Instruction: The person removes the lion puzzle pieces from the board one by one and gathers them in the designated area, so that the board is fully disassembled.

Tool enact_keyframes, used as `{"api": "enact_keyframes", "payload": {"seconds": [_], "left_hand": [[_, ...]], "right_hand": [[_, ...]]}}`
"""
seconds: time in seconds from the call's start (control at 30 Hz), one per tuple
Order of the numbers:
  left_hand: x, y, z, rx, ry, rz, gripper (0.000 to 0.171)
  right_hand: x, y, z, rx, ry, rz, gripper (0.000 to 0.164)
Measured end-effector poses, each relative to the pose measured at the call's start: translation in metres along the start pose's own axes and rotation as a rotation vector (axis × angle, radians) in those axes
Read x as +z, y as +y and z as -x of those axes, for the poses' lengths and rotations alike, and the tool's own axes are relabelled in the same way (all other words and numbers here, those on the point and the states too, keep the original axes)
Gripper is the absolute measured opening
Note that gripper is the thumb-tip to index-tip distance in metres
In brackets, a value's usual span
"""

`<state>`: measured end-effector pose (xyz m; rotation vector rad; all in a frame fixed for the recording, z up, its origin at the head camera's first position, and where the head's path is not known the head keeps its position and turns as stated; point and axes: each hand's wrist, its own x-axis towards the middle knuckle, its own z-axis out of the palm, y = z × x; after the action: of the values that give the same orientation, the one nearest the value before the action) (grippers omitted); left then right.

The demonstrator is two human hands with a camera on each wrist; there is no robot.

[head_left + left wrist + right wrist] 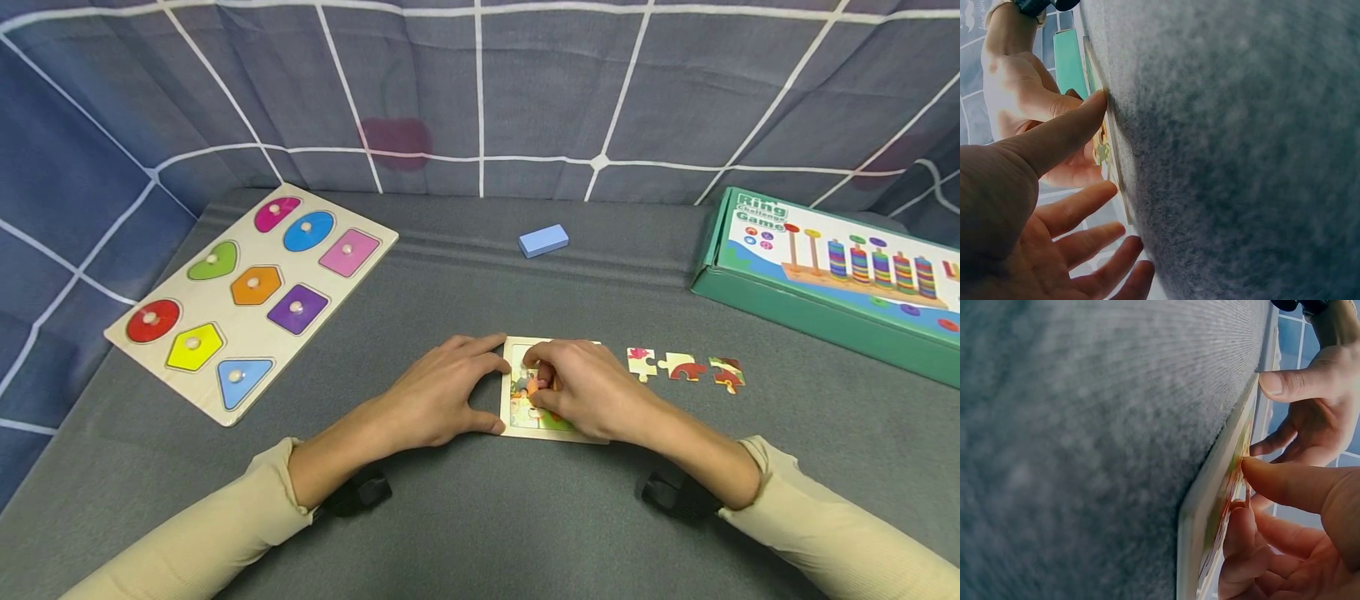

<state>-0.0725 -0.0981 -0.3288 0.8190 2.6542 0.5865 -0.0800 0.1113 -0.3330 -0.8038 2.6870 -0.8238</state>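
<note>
A small wooden jigsaw puzzle tray (pixel 555 434) with a colorful picture lies in front of me. My left hand (pixel 442 392) steadies its left side, thumb at the near corner and fingertips along the edge, fingers nearly straight. Over the middle of the tray my right hand (pixel 592 387) pinches a thin puzzle piece (pixel 1248 495) between thumb and fingers. That hand covers much of the picture and most of the piece. To the right of the tray lie three loose pieces: a pale one (pixel 641 363), a cream-and-red one (pixel 682 367) and a brown-red one (pixel 727 374).
A wooden shape board (pixel 251 333) with several knobbed shapes lies at the left. Behind the tray sits a blue block (pixel 543 241). A green Ring Challenge Game box (pixel 810 310) stands at the right. A checked cloth (pixel 525 92) hangs along the back.
</note>
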Motion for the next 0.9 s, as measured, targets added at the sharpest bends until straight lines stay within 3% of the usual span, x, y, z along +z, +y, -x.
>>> {"api": "enact_keyframes", "payload": {"seconds": [0.9], "left_hand": [[0.000,0.000,0.001,0.051,0.003,-0.013,0.041]], "right_hand": [[-0.025,0.023,0.038,-0.063,0.051,-0.078,0.024]]}}
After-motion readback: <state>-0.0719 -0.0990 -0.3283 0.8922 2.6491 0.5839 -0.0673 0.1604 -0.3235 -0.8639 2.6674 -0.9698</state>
